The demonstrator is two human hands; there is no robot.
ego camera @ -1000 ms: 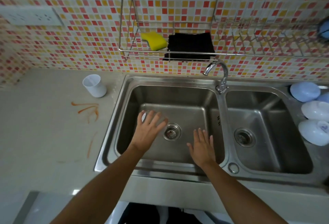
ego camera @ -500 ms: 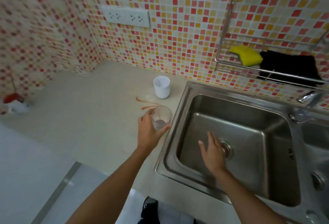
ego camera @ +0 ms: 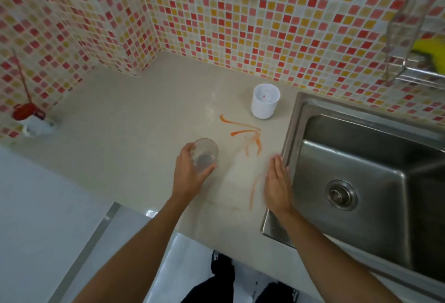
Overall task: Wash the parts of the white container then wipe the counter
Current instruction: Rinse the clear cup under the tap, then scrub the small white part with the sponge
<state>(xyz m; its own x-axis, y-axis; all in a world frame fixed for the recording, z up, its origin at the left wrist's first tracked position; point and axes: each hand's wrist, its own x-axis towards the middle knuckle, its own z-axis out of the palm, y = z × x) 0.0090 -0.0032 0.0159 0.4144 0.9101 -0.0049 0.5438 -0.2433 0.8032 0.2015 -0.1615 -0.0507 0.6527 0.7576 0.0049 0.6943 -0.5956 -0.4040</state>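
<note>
Now the left hand, moved off the sink, holds the clear cup, fingers curled round it, over the stained desk; right hand flat, washing unstarted.

I see a beige counter carrying a white cup near the sink, orange-red smears beside it, and a red-topped white object at far left.

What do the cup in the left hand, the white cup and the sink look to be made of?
Clear cup, in the left hand: see-through, slightly cloudy, likely plastic, possibly glass. White cup: opaque, matte, thin-walled, probably plastic. Sink: brushed grey metal with soft reflections, likely stainless steel.
</note>
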